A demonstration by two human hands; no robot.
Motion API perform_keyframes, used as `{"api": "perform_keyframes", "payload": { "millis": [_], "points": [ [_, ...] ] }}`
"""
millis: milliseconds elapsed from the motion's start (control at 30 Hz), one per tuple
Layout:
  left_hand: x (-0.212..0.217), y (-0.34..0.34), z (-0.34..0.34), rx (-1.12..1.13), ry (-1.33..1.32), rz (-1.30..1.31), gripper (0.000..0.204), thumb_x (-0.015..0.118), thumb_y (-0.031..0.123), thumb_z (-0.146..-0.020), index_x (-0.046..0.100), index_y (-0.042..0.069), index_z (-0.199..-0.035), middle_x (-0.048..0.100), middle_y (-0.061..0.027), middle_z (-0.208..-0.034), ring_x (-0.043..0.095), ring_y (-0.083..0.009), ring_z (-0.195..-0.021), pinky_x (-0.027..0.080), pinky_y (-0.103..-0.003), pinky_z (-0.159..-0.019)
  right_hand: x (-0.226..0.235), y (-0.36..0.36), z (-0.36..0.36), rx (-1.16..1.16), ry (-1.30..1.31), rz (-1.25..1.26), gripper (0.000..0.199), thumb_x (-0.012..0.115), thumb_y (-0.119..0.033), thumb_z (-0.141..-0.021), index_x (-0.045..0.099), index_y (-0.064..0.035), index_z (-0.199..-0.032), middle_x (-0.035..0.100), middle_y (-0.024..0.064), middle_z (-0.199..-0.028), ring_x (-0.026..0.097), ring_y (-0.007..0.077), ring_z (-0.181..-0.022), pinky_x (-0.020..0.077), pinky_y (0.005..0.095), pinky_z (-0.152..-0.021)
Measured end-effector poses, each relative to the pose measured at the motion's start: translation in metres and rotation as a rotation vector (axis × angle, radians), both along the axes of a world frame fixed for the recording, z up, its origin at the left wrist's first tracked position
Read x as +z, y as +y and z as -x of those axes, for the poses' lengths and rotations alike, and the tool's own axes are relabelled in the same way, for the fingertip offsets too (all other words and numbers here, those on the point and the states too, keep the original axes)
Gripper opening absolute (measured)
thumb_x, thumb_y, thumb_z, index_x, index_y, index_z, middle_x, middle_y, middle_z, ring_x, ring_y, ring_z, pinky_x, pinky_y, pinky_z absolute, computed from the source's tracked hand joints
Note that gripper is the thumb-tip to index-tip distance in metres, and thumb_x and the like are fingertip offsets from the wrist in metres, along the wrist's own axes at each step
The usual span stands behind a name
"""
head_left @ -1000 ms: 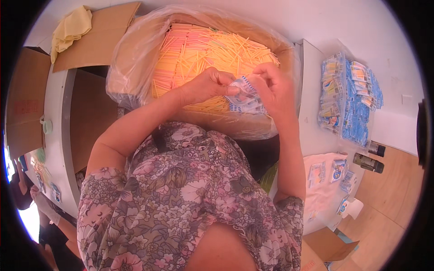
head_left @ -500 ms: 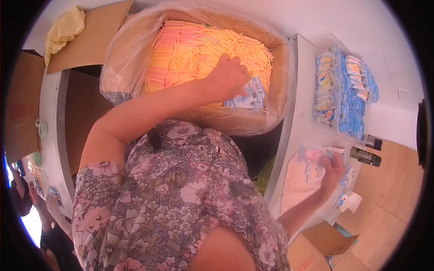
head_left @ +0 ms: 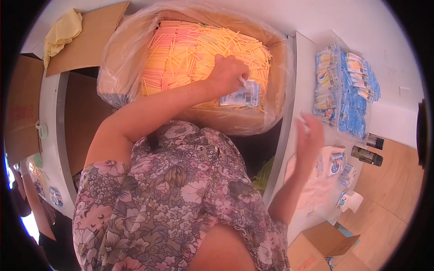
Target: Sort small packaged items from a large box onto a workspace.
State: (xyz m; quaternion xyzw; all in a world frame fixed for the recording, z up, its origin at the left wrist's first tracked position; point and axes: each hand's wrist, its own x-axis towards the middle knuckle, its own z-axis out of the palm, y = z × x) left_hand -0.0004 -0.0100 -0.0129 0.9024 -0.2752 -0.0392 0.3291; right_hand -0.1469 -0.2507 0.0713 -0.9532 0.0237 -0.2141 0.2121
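A cardboard box lined with a clear plastic bag [head_left: 117, 67] is full of thin yellow and orange sticks [head_left: 190, 49]. My left hand [head_left: 228, 72] reaches into it and grips a small blue and white packet [head_left: 244, 95] just above the sticks. My right hand [head_left: 312, 135] hovers, blurred, over the white table [head_left: 303, 54] to the right of the box, fingers stretched out. Whether it holds anything cannot be made out. A heap of small flat packets [head_left: 337, 165] lies just beyond it.
A stack of blue and white packets in a clear wrapper [head_left: 346, 90] sits on the table's far right. Two dark small bottles [head_left: 368, 153] stand near the table edge. Flat cardboard [head_left: 90, 36] with a yellow cloth [head_left: 63, 29] lies at the upper left. An open carton [head_left: 323, 244] is on the wooden floor.
Both hands were together on a packet over the box. My right hand went down to the packet heap on the table and has now lifted back up; my left stays over the sticks.
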Motion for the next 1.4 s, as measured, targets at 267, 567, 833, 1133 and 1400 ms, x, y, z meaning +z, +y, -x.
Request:
{"api": "perform_keyframes", "payload": {
  "millis": [267,567,833,1133,1400],
  "points": [
    [0.02,0.033,0.014,-0.077,0.195,0.413,0.013,0.072,0.006,-0.07,0.063,0.004,-0.078,0.06,-0.0129,-0.068,0.06,-0.0259,-0.063,0.043,-0.038,-0.059,-0.022,0.084,-0.078,0.293,0.491,-0.55,0.014,0.065,-0.014,-0.084,0.065,-0.0013,-0.09,0.059,0.0038,-0.071,0.056,0.0131,-0.067,0.0435,0.0273,-0.059],
    [0.008,0.111,0.047,0.012,0.005,0.329,0.009,0.069,0.008,-0.073,0.061,0.004,-0.073,0.056,-0.015,-0.063,0.056,-0.0334,-0.061,0.041,-0.042,-0.054,-0.081,0.209,-0.205,0.887,0.17,-0.077,0.018,0.057,-0.021,-0.086,0.066,-0.0057,-0.087,0.062,0.0134,-0.089,0.061,0.0265,-0.084,0.0482,0.04,-0.068],
    [0.005,0.108,0.054,0.118,0.1,0.433,0.01,0.071,0.007,-0.071,0.063,0.003,-0.074,0.058,-0.014,-0.065,0.059,-0.0326,-0.063,0.043,-0.042,-0.059,-0.094,0.263,-0.238,0.916,0.211,0.612,0.017,0.056,-0.013,-0.079,0.065,-0.0006,-0.087,0.064,0.0154,-0.094,0.062,0.0285,-0.088,0.051,0.0403,-0.068],
    [0.006,0.1,0.052,0.093,0.096,0.332,0.01,0.071,0.007,-0.07,0.062,0.003,-0.074,0.06,-0.0146,-0.067,0.059,-0.0335,-0.068,0.044,-0.043,-0.063,-0.099,0.26,-0.239,0.97,-0.203,0.814,0.025,0.057,-0.015,-0.077,0.067,-0.0088,-0.1,0.064,0.007,-0.099,0.057,0.0238,-0.099,0.0463,0.0391,-0.076],
    [0.005,0.106,0.047,0.081,0.085,0.401,0.01,0.07,0.007,-0.071,0.062,0.002,-0.073,0.059,-0.0157,-0.066,0.059,-0.0345,-0.064,0.044,-0.043,-0.058,-0.062,0.229,-0.236,0.762,0.561,0.43,0.02,0.054,-0.019,-0.088,0.062,-0.007,-0.103,0.065,0.009,-0.089,0.062,0.0231,-0.078,0.0469,0.0343,-0.063]
  ]
}}
